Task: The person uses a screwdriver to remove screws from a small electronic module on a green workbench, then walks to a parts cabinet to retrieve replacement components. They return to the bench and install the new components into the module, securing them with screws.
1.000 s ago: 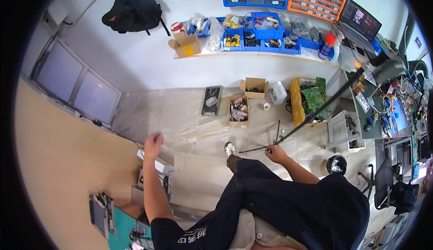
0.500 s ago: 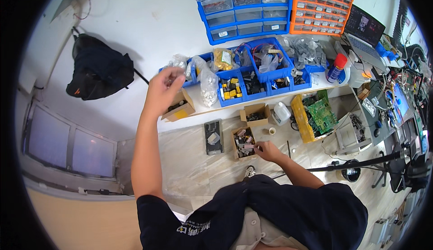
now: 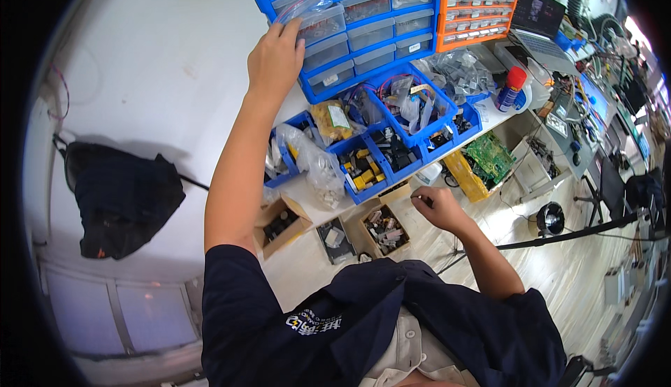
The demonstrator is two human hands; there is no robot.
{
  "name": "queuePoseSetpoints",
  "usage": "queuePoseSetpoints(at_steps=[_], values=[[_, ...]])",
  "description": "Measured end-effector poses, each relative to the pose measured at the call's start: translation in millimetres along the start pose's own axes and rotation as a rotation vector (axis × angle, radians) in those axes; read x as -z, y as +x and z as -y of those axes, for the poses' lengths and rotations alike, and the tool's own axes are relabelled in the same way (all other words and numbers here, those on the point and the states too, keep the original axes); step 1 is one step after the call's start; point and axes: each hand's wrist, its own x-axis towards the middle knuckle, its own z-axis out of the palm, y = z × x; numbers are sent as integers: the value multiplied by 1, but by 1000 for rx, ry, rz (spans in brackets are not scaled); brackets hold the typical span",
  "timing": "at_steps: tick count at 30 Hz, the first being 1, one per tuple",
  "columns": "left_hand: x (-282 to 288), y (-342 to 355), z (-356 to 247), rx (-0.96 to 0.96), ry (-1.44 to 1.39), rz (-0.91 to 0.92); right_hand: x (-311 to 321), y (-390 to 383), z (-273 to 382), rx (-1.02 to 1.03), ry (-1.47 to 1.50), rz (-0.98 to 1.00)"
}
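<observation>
My left hand is raised to the blue drawer cabinet. Its fingers are stretched out at the left edge of a clear drawer that juts from the cabinet, with thumb and fingers apart. A clear zip bag sticks up out of that drawer, close to my fingertips; whether they touch it is hard to tell. Lower down, my right hand is closed in a pinch above the floor, right of a cardboard box of assorted parts. Something small and dark shows at its fingertips, too small to name.
Blue bins with yellow and black parts and bagged items line the bench. A red-capped spray can and a laptop stand to the right. Below are another cardboard box and a yellow crate with green circuit boards.
My left hand has gone up from above the cardboard box to the drawer cabinet. My right hand has moved off the parts box, leaving the pinkish piece. The view has shifted.
</observation>
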Motion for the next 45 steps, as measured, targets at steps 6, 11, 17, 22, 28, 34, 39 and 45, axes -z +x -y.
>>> queuePoseSetpoints(at_steps=[6,11,17,22,28,34,39,45], values=[[-11,8,41,-48,-13,27,5,97,43,148,-52,-32],[-1,-4,36,-101,-154,-8,27,175,69,150,-44,-133],[29,8,19,-90,-283,-131,64,243,99,306,108,-317],[22,50,19,-122,-286,-29,98,289,115,523,103,-370],[22,83,9,-194,-146,64,119,336,138,514,216,-258],[45,124,7,-13,-184,290,143,378,157,515,177,-137],[50,135,-3,-73,-226,297,142,387,157,715,-1,-187],[48,157,-6,96,-372,560,153,384,155,786,-186,-125]])
